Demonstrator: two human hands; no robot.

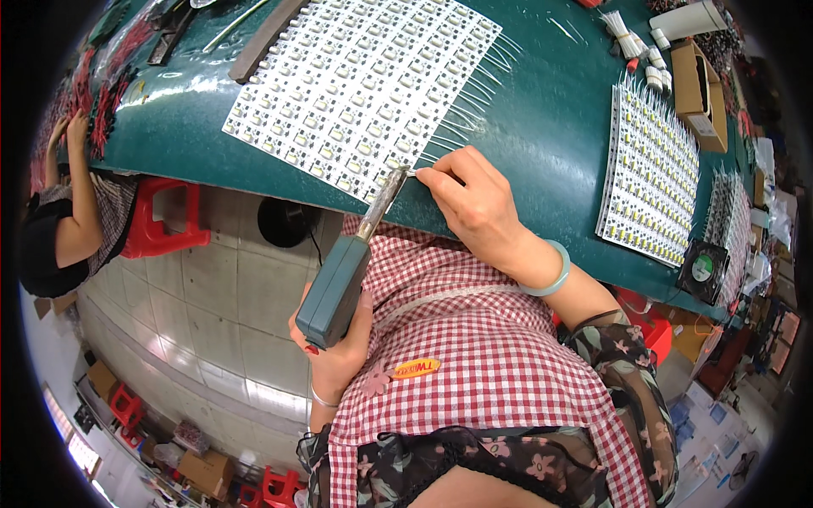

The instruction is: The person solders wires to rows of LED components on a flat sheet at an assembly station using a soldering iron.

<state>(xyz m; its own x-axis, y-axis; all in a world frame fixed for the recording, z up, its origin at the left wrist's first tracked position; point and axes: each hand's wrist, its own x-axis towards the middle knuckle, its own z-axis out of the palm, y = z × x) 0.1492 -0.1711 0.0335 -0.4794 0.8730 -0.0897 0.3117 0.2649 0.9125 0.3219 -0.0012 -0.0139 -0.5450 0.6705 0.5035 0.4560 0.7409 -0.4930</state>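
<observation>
My left hand (345,351) is wrapped round the dark green body of a soldering gun (336,284). Its metal tip reaches up to the near corner of a large white circuit board panel (339,106), which lies on the green table. Rows of small components cover the panel, and thin white wires (464,114) stick out from its right edge. At that same corner, beside the tip, my right hand (483,207) pinches a thin white wire (412,173). Whether the tip touches the wire is too small to tell.
A dark bar (267,42) lies along the panel's upper left edge. To the right are another wired panel stack (648,169), a cardboard box (701,97), bundled white wires (624,35) and a small fan (703,269). A co-worker (80,203) handles red wires near a red stool (169,220).
</observation>
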